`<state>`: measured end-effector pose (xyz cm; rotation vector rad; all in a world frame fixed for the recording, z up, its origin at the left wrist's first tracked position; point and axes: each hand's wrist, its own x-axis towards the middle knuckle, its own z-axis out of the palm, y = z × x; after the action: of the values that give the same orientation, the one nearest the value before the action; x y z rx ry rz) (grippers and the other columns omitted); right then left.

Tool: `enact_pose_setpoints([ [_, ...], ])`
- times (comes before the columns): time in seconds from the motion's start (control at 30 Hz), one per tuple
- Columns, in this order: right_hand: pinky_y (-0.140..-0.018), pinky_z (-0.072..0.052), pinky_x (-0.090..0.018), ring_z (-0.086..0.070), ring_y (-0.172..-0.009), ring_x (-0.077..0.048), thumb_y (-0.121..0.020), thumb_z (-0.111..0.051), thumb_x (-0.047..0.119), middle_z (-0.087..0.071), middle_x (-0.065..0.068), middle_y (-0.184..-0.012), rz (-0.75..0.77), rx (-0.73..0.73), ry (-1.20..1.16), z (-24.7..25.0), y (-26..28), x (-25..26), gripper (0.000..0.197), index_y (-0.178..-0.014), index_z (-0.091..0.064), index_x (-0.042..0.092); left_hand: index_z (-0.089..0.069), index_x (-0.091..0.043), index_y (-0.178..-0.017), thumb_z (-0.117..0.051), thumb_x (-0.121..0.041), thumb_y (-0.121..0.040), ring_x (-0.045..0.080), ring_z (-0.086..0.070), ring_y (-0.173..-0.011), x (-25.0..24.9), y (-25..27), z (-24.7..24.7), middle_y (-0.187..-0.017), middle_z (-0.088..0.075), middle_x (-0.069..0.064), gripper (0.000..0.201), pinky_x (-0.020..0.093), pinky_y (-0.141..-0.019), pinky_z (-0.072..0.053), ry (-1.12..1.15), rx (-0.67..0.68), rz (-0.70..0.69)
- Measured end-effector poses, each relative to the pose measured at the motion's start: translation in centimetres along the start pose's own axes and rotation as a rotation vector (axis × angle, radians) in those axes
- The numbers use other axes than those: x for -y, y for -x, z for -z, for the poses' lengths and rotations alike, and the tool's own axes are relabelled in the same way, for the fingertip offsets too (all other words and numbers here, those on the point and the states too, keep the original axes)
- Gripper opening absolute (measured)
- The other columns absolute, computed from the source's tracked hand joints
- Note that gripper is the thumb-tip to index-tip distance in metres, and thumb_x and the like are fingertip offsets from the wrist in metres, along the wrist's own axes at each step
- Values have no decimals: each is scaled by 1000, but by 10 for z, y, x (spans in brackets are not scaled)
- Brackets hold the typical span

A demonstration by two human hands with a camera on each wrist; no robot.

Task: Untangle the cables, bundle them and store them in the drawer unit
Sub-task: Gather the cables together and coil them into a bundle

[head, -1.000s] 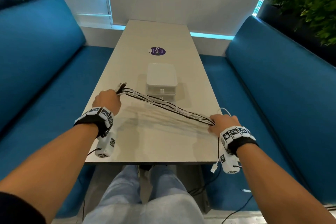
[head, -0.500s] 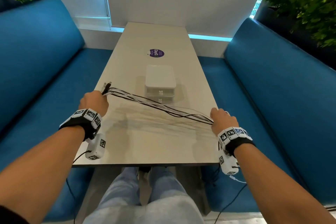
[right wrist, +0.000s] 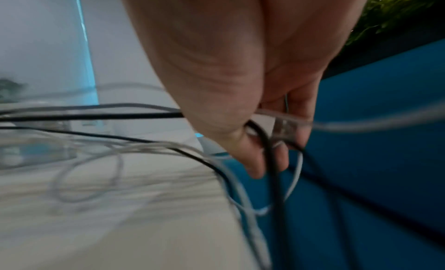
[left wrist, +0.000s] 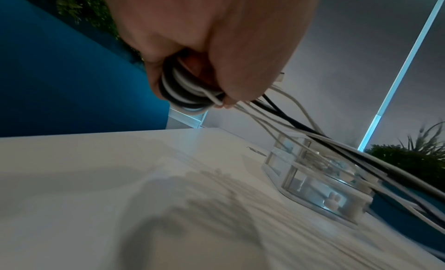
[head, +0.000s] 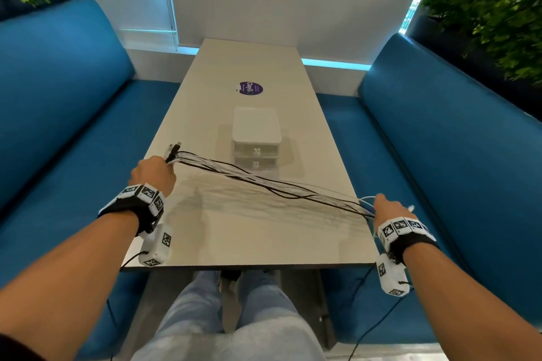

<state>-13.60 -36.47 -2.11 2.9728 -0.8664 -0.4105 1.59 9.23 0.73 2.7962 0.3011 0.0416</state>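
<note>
A bunch of black and white cables (head: pixel 272 183) stretches across the table between my two hands, raised above the surface. My left hand (head: pixel 154 174) grips one end at the table's left edge, with plugs (head: pixel 173 149) sticking out past the fist; the left wrist view shows its fingers curled round the cables (left wrist: pixel 185 89). My right hand (head: pixel 388 208) grips the other end at the right edge, fingers closed on black and white cables (right wrist: pixel 265 140). The white two-drawer unit (head: pixel 255 138) stands behind the cables, both drawers closed.
The pale table (head: pixel 234 237) runs away from me between two blue benches (head: pixel 58 114) (head: pixel 457 132). A purple sticker (head: pixel 249 88) lies beyond the drawer unit. Plants (head: pixel 492 14) stand behind the benches. Loose cable ends hang off the table's right edge (right wrist: pixel 248 207).
Both hands have moved apart, left hand further left and right hand further right past the table edge, pulling the cable bunch longer and straighter.
</note>
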Motion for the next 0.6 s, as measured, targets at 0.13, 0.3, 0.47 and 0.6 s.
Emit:
enact_pose_setpoints([
  [0.13,-73,-50,-36,-58,-85,-24,-89,-54,10,-55,-1,-87,-43,30,110,-13,1,-22,11,-96,-57,16,-53,1,-84,-48,-28,-102,36,-49,-73,4,-2,1,-88,-58,24,34,40,-62,-42,19,-5,16],
  [0.3,-65,-51,-33,-58,-73,-23,-87,-49,8,-53,-1,-78,-21,-82,116,-16,1,-21,23,-99,-53,27,-51,-1,-81,-48,-29,-101,37,-51,-72,3,-5,1,-91,-61,26,34,40,-62,-42,23,-19,17],
  [0.47,-77,-52,-39,-60,-101,-27,-91,-64,32,-58,-4,-113,13,-62,-23,-22,-10,-20,33,-117,-47,23,-50,-2,-79,-48,-27,-101,36,-50,-71,-1,-2,0,-81,-54,21,34,39,-60,-41,-4,-21,-27],
  [0.6,-93,-53,-46,-56,-119,-29,-79,-76,31,-53,-4,-136,68,-70,-219,-25,-16,-18,73,-141,-38,27,-54,-2,-84,-49,-28,-101,40,-56,-78,-10,6,-4,-87,-60,22,31,39,-62,-42,0,-14,-63],
])
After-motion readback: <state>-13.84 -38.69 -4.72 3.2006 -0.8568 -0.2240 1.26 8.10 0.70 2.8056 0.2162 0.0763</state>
